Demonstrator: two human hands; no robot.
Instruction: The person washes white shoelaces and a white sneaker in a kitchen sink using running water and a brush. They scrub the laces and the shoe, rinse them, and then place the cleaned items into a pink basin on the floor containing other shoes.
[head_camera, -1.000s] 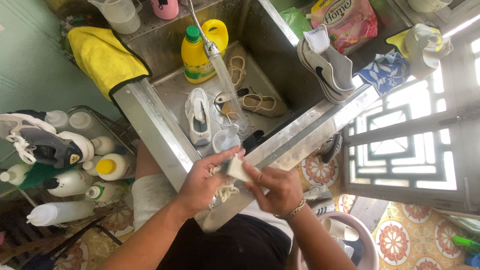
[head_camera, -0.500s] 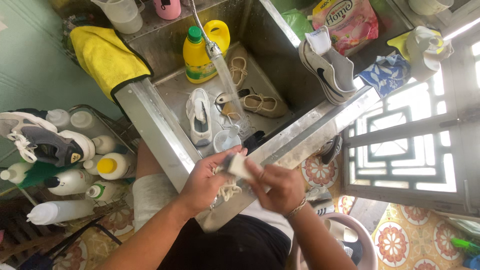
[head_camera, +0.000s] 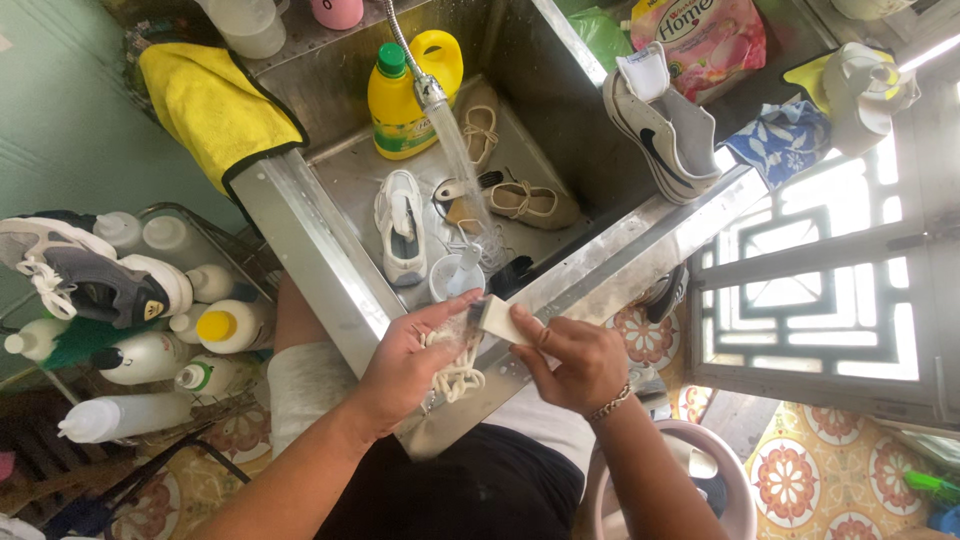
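My left hand (head_camera: 405, 362) grips a bundle of white shoelaces (head_camera: 455, 372) over the near rim of the steel sink (head_camera: 300, 235). My right hand (head_camera: 575, 360) holds a white brush (head_camera: 492, 316) against the laces. In the basin lie a white sneaker (head_camera: 402, 228), a small white cup (head_camera: 448, 276) and tan shoes (head_camera: 530, 203). Water runs from the faucet (head_camera: 425, 82) down into the basin. A yellow bottle with a green cap (head_camera: 400, 100) stands at the sink's back.
A yellow cloth (head_camera: 212, 105) hangs over the sink's left edge. A grey-white sneaker (head_camera: 660, 125) leans on the right rim beside a pink pouch (head_camera: 705, 35). Left, a rack holds several white bottles (head_camera: 150, 355) and a grey sneaker (head_camera: 85, 275). A plastic stool (head_camera: 695, 480) stands below right.
Both hands have stayed at the sink rim; the brush has shifted slightly across the laces. Water keeps running.
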